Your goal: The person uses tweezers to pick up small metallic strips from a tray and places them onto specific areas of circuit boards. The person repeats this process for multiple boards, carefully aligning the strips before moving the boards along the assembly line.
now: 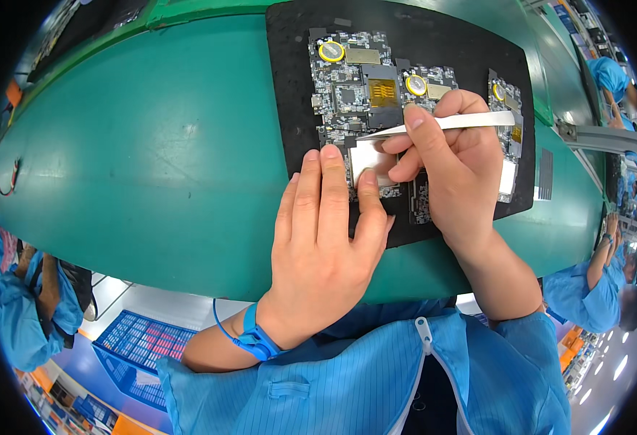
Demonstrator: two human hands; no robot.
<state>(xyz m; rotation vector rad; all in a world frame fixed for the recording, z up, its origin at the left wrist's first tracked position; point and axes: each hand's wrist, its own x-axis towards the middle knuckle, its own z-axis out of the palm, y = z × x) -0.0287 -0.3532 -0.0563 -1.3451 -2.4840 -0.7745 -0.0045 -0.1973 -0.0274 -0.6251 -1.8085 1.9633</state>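
Observation:
A circuit board (347, 94) with a yellow-rimmed coin cell and a silver metal shield (362, 156) lies on a black mat (297, 87). My left hand (326, 225) rests flat over the board's near part, fingers stretched out, fingertips on its lower edge and the shield. In my right hand (453, 152) is a pair of white tweezers (471, 121), pinched between thumb and fingers. Their tips reach the board just above the shield's upper left corner. A second board (442, 76) is partly hidden behind my right hand, and a third board (507, 98) lies farther right.
The mat lies on a green table (151, 159). A blue wristband with a cord (257, 341) is on my left wrist. Below the table edge stands a blue basket (144, 337). People in blue work clothes sit at the left and right (587, 293).

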